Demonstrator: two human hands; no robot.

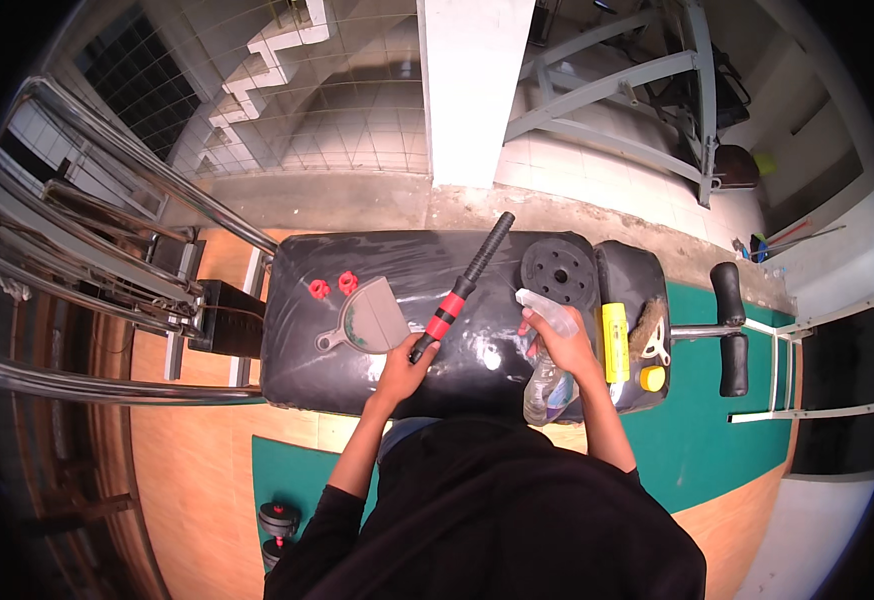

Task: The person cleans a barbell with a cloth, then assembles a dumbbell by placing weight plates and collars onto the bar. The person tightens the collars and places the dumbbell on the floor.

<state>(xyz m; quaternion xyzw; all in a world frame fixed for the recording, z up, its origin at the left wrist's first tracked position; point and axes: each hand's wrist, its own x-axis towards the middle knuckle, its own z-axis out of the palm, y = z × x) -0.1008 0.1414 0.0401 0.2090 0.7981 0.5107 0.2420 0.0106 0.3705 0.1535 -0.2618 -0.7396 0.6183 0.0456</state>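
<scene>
My left hand (406,374) is closed round the lower end of a black and red dumbbell bar (447,311), which slants up and away to the right over the black padded bench (467,375). In my right hand (567,346) is a clear spray bottle (539,390), gripped at its neck with the nozzle pointing left. A black weight plate (559,273) lies flat beyond that hand. Left of the bar is a small beige dustpan (375,315), with two red star-shaped collar nuts (348,281) beside it.
At the bench's right end lie a yellow cylindrical container (615,342), a brush (654,338) and a yellow round lid (652,378). Chrome machine rails (127,385) stand on the left, foam rollers (727,363) on the right. A dumbbell (278,519) rests on the floor mat.
</scene>
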